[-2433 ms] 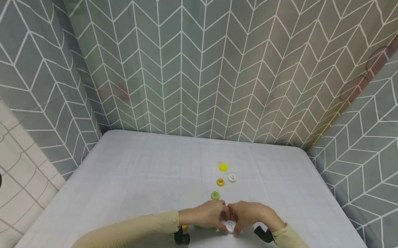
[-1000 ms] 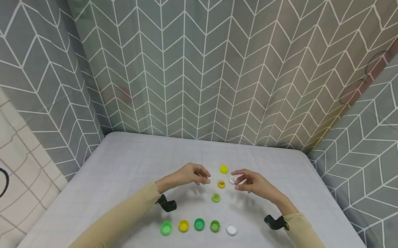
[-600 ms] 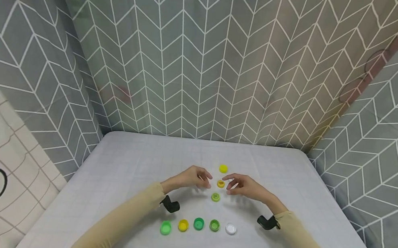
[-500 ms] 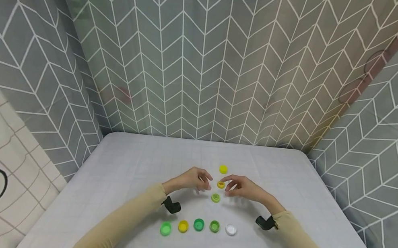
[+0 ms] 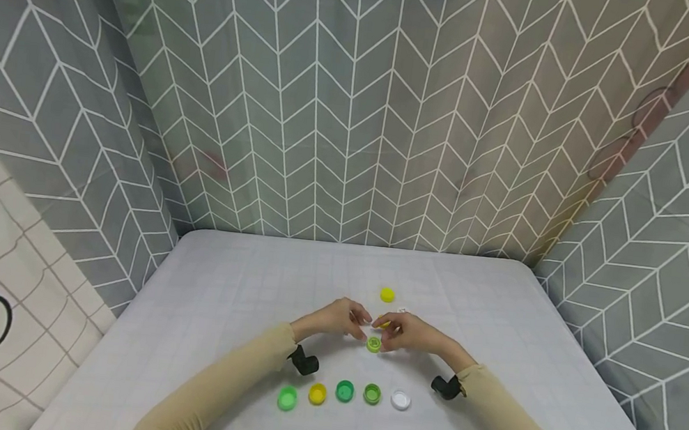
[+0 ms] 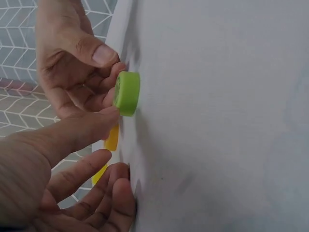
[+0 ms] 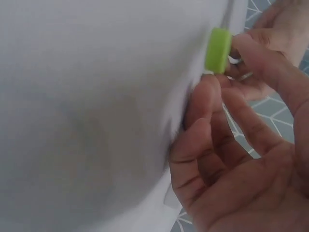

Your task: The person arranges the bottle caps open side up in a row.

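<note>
A light green bottle cap (image 5: 373, 345) lies top up on the white table, between my two hands. My left hand (image 5: 343, 318) is at its left side, fingers loosely bent, with the thumb close to the cap. From the right, my right hand (image 5: 410, 333) comes near the same cap, its thumb beside the edge. The wrist views show the cap (image 6: 128, 94) standing clear of a firm grip; whether a thumb touches it I cannot tell. Behind the right fingers, an orange-yellow cap (image 5: 381, 322) is partly hidden.
Farther back sit a yellow cap (image 5: 387, 294) and a mostly hidden white cap (image 5: 403, 311). Nearer me is a row of upturned caps: light green (image 5: 287, 399), yellow (image 5: 317, 394), dark green (image 5: 345, 391), green (image 5: 372, 394) and white (image 5: 401, 399). Patterned curtains surround the table.
Earlier both hands were together at the white cap in the front row. They then moved back, apart, and now close in from both sides on the light green cap.
</note>
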Demonstrator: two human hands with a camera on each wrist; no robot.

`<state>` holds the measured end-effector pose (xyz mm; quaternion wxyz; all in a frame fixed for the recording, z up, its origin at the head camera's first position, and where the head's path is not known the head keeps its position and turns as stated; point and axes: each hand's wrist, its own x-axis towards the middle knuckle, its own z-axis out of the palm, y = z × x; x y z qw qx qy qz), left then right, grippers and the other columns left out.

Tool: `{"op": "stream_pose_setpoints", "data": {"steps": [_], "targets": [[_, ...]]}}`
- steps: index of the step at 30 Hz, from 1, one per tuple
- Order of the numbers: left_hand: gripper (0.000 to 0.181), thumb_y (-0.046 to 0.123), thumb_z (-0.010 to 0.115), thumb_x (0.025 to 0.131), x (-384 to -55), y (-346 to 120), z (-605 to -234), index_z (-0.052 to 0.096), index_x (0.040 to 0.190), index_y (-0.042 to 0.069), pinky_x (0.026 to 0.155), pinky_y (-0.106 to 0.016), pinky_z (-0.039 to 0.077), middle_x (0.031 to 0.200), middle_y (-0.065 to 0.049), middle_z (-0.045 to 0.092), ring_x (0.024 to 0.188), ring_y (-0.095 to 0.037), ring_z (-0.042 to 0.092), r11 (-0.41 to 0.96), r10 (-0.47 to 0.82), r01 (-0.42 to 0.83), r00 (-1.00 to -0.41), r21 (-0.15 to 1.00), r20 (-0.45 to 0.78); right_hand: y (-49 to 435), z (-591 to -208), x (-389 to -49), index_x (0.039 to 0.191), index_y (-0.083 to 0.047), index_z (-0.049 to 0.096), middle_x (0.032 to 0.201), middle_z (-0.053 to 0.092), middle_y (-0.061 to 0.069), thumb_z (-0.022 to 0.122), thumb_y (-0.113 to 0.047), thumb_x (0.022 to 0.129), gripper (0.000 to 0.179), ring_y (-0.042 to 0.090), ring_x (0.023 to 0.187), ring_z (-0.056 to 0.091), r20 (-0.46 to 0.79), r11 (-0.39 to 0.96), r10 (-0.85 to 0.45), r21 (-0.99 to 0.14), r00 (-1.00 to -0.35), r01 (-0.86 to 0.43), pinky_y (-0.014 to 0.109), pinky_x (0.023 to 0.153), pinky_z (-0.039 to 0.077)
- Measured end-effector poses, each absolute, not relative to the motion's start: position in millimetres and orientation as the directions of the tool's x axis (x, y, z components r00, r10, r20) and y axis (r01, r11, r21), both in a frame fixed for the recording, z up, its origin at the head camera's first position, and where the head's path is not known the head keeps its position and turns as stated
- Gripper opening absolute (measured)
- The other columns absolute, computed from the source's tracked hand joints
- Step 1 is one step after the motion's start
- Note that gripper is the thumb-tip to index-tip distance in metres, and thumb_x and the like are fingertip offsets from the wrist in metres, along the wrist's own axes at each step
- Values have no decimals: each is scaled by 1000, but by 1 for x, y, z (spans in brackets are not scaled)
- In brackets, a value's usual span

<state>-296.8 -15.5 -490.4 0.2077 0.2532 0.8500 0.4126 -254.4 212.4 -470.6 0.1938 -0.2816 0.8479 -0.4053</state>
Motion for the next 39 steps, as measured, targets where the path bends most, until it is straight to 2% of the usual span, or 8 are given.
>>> {"op": "stream_pose_setpoints", "data": {"steps": [10, 18, 29, 39], "targets": [[28, 9, 84, 71, -290, -7, -489, 73, 97, 11, 65, -20, 43, 89, 3, 61, 76, -11, 50, 579, 615, 352, -781, 736, -110, 205, -477, -255, 114, -2, 65, 90, 64, 2, 78, -10, 80, 37, 9, 78, 55, -104, 592, -591, -729, -800, -342, 18, 65, 46], [24, 13, 85, 71, -286, -5, -490, 73, 92, 14, 66, -21, 41, 87, 2, 56, 78, -10, 48, 601, 610, 354, -783, 716, -125, 203, -477, -253, 100, -6, 69, 80, 63, 1, 76, -8, 81, 21, 10, 71, 52, -112, 607, -566, -728, -817, -320, 18, 60, 41], [21, 18, 86, 71, -283, -4, -495, 72, 86, 17, 67, -19, 42, 87, 5, 55, 77, -8, 50, 583, 634, 412, -769, 701, -75, 204, -479, -251, 100, -6, 69, 82, 66, 0, 76, -7, 80, 21, 6, 69, 55, -92, 603, -565, -724, -820, -334, 18, 59, 45], [20, 18, 82, 76, -281, -7, -493, 71, 93, 16, 70, -21, 48, 87, 8, 67, 79, -5, 59, 512, 665, 393, -744, 764, -63, 211, -473, -250, 104, -4, 69, 96, 71, 7, 75, -9, 82, 23, 12, 83, 64, -45, 583, -593, -712, -804, -390, 19, 68, 51]]}}
